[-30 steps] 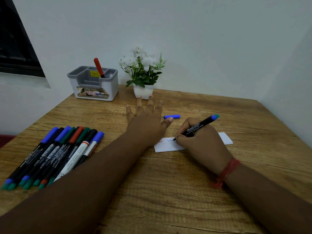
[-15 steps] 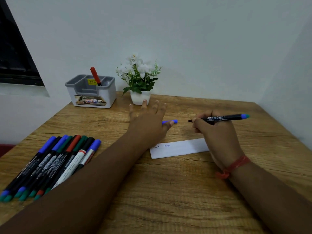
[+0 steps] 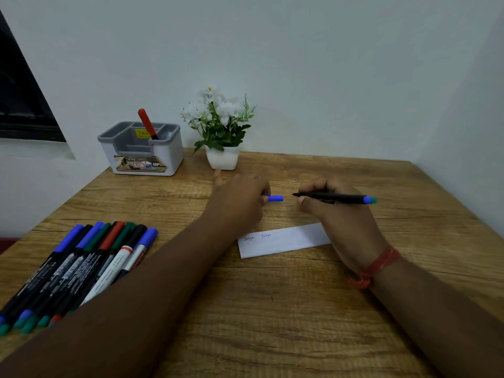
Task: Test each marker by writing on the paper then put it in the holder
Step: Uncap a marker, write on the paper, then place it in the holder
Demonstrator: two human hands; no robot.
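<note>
At frame centre the right hand [image 3: 335, 205] is gripping an uncapped marker [image 3: 334, 198], tip aimed left at the blue cap [image 3: 275, 198] the left hand [image 3: 240, 197] is pinching. Capping is seemingly underway; next, lining tip with cap, then carrying it to the holder [image 3: 141, 148] upper left, away from the paper [image 3: 283, 240].

Both forearms are bare up to the near edge of the view, with no sleeves showing. The left hand [image 3: 240, 197] wears nothing. Around the wrist of the right hand [image 3: 341, 214] sits a red thread band [image 3: 377, 266], wound several times and knotted, loose ends bunched underneath.
</note>
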